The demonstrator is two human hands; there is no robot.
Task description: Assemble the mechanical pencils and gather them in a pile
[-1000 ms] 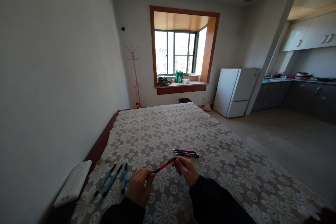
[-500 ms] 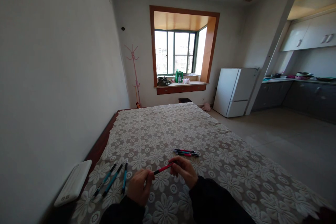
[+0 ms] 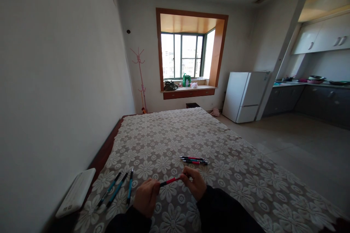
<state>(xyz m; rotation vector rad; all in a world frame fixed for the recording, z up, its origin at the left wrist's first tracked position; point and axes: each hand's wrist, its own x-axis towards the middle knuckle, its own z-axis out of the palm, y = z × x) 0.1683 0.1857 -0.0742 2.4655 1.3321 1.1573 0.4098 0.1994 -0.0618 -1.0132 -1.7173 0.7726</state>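
At the far left, a white slab, seemingly a power bank (image 3: 76,192), is resting near the wall (image 3: 54,98). Next, three teal-and-black pens (image 3: 117,189) are lying roughly side by side on the flower-patterned surface (image 3: 169,131), slanting away from the person. Just right of them, the left hand (image 3: 147,196) is pinching the near end of a red-and-black pen (image 3: 170,181) between thumb and fingers. That pen is spanning the gap between the hands, its long axis running left to right and slightly away. The right hand (image 3: 194,182) is pinching its other end, so neither grip is nearer. Just beyond the right hand, three more pens (image 3: 193,160) are lying close together, nearly crosswise.
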